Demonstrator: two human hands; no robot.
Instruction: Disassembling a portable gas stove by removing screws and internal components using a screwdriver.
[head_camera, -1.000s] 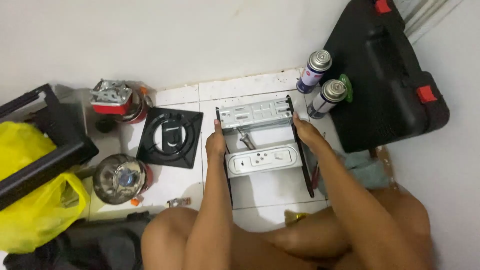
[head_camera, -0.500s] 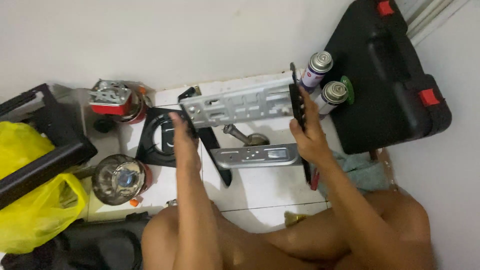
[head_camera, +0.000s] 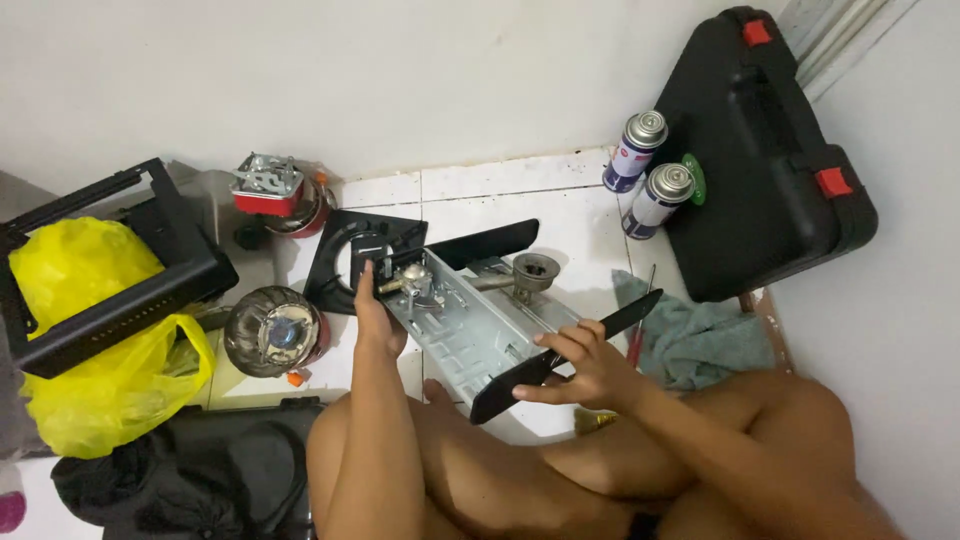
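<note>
Stove body (head_camera: 470, 330): grey sheet-metal tray with black end panels, sat mid-frame, tilted diagonally from upper left to lower right, open inside facing up. Brass valve fitting (head_camera: 408, 280) was at its upper-left end, round burner cup (head_camera: 534, 272) on a tube along its upper edge. Left hand (head_camera: 372, 318) gripped the upper-left end; right hand (head_camera: 590, 365) held the lower-right black panel (head_camera: 560, 358).
</note>
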